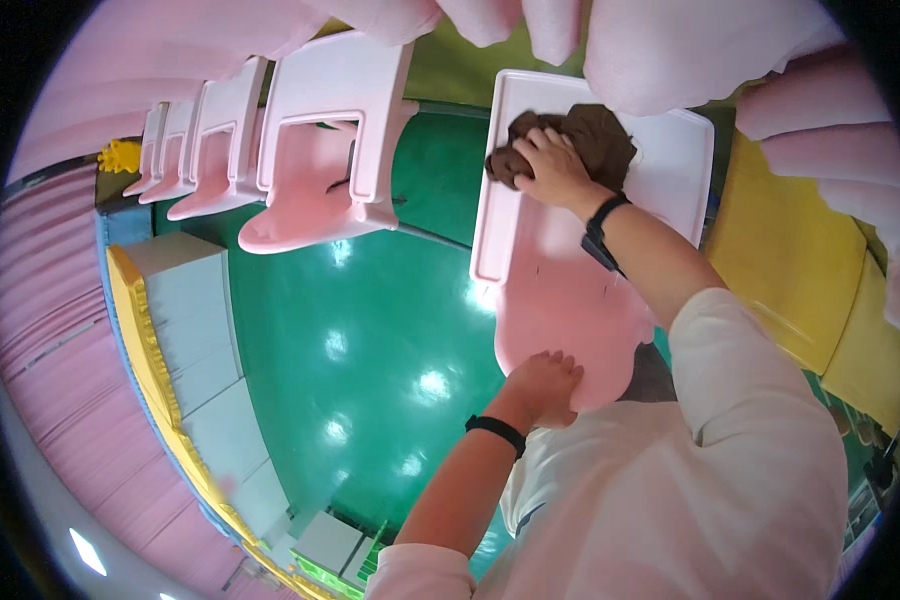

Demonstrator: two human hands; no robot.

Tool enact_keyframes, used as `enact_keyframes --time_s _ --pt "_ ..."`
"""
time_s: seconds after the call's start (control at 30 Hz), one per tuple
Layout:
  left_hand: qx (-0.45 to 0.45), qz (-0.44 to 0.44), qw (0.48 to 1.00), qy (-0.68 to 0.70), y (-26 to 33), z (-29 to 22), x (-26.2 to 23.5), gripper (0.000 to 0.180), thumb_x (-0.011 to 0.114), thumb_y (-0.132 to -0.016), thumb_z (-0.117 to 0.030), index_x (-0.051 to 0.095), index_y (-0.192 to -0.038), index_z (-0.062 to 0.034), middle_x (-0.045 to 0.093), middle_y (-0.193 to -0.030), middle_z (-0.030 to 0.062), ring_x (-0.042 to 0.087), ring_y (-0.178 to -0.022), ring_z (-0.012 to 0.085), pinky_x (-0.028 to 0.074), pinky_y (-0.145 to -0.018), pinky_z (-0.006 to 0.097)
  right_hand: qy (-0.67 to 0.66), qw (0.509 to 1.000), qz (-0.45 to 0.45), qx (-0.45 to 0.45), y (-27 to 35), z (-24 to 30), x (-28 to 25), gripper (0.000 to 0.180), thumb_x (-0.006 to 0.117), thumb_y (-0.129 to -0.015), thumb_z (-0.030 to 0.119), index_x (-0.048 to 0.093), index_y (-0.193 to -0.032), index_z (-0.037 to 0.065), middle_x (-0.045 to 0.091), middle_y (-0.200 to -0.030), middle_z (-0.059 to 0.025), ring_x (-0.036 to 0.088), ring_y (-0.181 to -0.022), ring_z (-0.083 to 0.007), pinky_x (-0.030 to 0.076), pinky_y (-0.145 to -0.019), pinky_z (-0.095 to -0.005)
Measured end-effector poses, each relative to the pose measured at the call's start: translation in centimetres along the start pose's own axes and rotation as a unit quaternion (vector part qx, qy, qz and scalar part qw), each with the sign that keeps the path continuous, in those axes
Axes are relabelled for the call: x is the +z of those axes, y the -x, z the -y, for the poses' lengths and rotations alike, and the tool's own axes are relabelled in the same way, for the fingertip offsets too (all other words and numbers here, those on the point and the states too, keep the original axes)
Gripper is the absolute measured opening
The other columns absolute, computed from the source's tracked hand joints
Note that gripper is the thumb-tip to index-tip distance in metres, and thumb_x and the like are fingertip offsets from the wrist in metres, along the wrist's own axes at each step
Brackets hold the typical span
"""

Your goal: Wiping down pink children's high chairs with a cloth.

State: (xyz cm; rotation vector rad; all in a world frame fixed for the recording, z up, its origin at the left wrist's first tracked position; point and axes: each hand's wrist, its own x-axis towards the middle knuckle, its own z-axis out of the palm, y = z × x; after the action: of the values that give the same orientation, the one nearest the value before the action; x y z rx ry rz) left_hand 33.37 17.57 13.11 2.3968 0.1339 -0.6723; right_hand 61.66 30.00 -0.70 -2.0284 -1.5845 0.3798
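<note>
And here's the right hand [553, 172], out at one o'clock, palm down with its fingers bent over a bunched brown cloth [602, 142], holding it against the pink tray [675, 185]! The cloth lies on the tray's far half, toward its left rim, with bare surface at three o'clock from it. Down between four and five, the left hand [548, 388] rests at the near edge of the seat [560, 315], fingers loosely bent, close together, apparently holding nothing. Other chairs [340, 75] line up around eleven, over green floor [370, 320]. My call: this is the wiping step, on the tray. The next stroke would call for even pressure through the right palm, cloth gathered under the fingers, and a steady seat.
</note>
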Motion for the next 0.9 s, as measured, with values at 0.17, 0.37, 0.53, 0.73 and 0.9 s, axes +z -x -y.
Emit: enact_keyframes --time_s 0.17,0.37,0.53,0.73,0.9 --pt "0.014 0.048 0.999 -0.007 -0.7 -0.2 -0.7 0.054 0.074 -0.069 -0.030 0.070 -0.115 -0.0029 0.071 -0.110 0.0132 0.068 -0.109 0.0309 0.054 -0.097 0.041 0.011 0.999 0.045 -0.024 8.0 -3.7 -4.4 0.057 0.075 -0.080 0.031 0.063 -0.128 0.004 0.057 -0.123 -0.0171 0.052 -0.122 -0.0387 0.041 -0.108 -0.0526" --pt "-0.002 0.069 0.997 -0.019 -0.6 -0.4 -1.7 0.048 0.073 -0.072 -0.029 0.070 -0.112 -0.0043 0.072 -0.112 0.0130 0.068 -0.110 0.0296 0.054 -0.097 0.040 0.132 0.977 -0.024 0.165 13.4 -9.6 -8.2 0.063 0.075 -0.081 0.035 0.058 -0.132 0.002 0.057 -0.126 -0.0198 0.053 -0.122 -0.0406 0.043 -0.105 -0.0549" --pt "-0.013 0.064 0.998 -0.007 -0.4 0.0 -1.2 0.047 0.073 -0.074 -0.031 0.070 -0.112 -0.0043 0.071 -0.113 0.0132 0.067 -0.112 0.0293 0.053 -0.098 0.040 0.207 0.912 -0.141 0.325 9.8 -13.8 -7.0 0.065 0.072 -0.086 0.045 0.057 -0.133 0.003 0.060 -0.128 -0.0219 0.056 -0.120 -0.0438 0.048 -0.098 -0.0578" --pt "-0.009 0.100 0.995 0.011 -0.5 -0.1 -1.6 0.057 0.075 -0.071 -0.033 0.068 -0.117 -0.0015 0.069 -0.115 0.0138 0.066 -0.112 0.0316 0.053 -0.100 0.042 0.127 0.934 -0.165 0.292 1.1 -12.6 -7.6 0.054 0.073 -0.083 0.045 0.071 -0.124 0.009 0.071 -0.119 -0.0237 0.068 -0.110 -0.0450 0.052 -0.093 -0.0597" --pt "-0.016 0.084 0.996 0.005 -0.9 -0.3 -2.2 0.055 0.076 -0.072 -0.035 0.067 -0.115 -0.0023 0.070 -0.116 0.0141 0.067 -0.114 0.0319 0.053 -0.101 0.042 0.090 0.988 -0.051 0.110 -0.4 -5.0 -1.5 0.047 0.074 -0.081 0.038 0.067 -0.116 0.009 0.062 -0.116 -0.0157 0.059 -0.115 -0.0389 0.047 -0.095 -0.0554"
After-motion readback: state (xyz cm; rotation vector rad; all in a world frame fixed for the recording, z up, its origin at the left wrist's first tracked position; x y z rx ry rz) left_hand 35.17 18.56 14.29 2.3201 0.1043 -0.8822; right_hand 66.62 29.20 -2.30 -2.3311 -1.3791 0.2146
